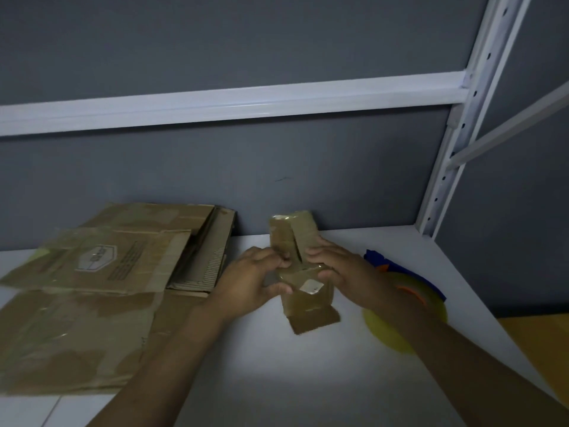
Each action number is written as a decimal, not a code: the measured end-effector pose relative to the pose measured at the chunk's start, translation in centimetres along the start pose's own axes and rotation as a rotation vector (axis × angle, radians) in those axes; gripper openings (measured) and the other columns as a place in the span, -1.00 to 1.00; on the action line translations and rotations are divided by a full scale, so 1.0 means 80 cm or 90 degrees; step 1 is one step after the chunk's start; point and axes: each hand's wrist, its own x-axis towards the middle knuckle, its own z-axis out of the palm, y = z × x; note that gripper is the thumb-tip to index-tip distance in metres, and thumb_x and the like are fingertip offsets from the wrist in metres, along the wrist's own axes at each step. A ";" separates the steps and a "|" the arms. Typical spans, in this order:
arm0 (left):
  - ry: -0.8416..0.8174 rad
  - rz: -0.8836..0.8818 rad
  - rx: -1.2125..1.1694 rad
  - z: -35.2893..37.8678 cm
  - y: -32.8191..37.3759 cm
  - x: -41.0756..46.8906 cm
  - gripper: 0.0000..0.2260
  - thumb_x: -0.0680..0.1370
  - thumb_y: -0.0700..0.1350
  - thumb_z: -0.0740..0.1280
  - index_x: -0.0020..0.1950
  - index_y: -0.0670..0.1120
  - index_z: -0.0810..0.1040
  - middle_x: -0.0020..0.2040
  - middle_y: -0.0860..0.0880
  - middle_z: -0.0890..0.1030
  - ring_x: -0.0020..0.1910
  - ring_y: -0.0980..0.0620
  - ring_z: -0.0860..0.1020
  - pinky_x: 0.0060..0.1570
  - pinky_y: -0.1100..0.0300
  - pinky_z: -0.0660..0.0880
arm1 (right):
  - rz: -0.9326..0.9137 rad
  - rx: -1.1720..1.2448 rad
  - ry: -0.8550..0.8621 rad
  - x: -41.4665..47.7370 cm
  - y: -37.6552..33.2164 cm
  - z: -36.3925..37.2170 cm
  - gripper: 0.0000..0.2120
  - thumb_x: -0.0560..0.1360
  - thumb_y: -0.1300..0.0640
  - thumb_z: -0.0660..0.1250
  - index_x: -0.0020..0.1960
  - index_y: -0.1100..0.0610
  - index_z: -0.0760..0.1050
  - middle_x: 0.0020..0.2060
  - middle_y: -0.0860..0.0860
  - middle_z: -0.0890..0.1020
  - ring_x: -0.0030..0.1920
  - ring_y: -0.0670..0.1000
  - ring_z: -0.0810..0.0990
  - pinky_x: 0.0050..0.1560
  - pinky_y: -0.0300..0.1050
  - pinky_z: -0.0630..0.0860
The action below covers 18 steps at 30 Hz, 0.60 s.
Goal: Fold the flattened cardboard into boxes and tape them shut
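Both forearms came in from the bottom edge, cut off at the frame, over a pale surface [277,380].

Left hand [246,280]: fingers curled round the left side of the box [308,298], thumb on its front. It was grasping the box.

Right hand [345,272]: grasping the box's right side, fingertips pressed to the cardboard near the middle. Both palms were hidden from the camera.

The box was small and narrow and stood between the hands at mid-surface. A bottom flap was splayed out, touching the surface. Two upper flaps stood up with a dark slit between them. A white patch under glossy tape showed on the front; any print on it was too small to read.

A yellow tape roll [434,308] lay just behind the right wrist, largely covered by the arm. A blue dispenser [377,257] with orange parts was joined to it, its shape hard to make out.

An orange-yellow shape [535,340] sat at the right edge, cut off and unidentifiable.

To the left lay flattened cardboard [86,303] in overlapping sheets, blurred. The top sheet bore a printed emblem and text lines, unreadable. Corrugated edges showed at the pile's right side.

Behind was a grey wall [215,186]. A white rail [234,103] crossed above it and met a perforated upright [462,134] at the right.
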 end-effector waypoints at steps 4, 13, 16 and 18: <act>0.069 0.091 0.030 -0.016 0.020 -0.001 -0.51 0.38 0.42 0.28 0.15 0.14 0.59 0.03 0.14 0.64 0.05 0.07 0.53 -0.04 0.13 0.54 | -0.069 -0.007 0.041 -0.001 0.014 -0.020 -0.79 0.51 0.30 0.30 0.09 0.29 0.62 0.20 0.18 0.57 0.34 -0.17 0.38 0.38 -0.13 0.34; -0.187 -0.082 0.330 0.008 0.022 0.003 -0.08 0.39 0.53 -0.32 0.53 0.03 0.24 0.54 -0.07 0.22 0.49 -0.21 0.23 0.37 -0.24 0.21 | 0.030 -0.358 0.035 0.004 -0.053 -0.018 -0.61 0.61 -0.03 0.09 0.39 0.00 0.42 0.44 -0.07 0.36 0.48 0.03 0.25 0.47 -0.03 -0.05; -0.140 -0.032 0.337 0.011 0.012 -0.005 -0.20 0.52 0.44 -0.19 0.39 -0.06 0.48 0.37 -0.10 0.49 0.33 -0.21 0.47 0.19 -0.21 0.46 | -0.005 -0.390 -0.056 -0.006 -0.061 0.006 -0.58 0.45 -0.09 0.35 0.23 0.08 0.57 0.30 0.00 0.53 0.35 0.04 0.45 0.49 -0.12 -0.09; -0.108 -0.062 0.285 0.002 0.010 -0.010 -0.10 0.46 0.51 -0.21 0.41 -0.11 0.45 0.42 -0.15 0.43 0.38 -0.19 0.42 0.21 -0.17 0.49 | 0.057 -0.377 -0.057 -0.006 -0.052 0.011 -0.49 0.56 0.01 0.25 0.47 0.12 0.30 0.50 0.02 0.24 0.52 0.01 0.11 0.47 -0.19 -0.21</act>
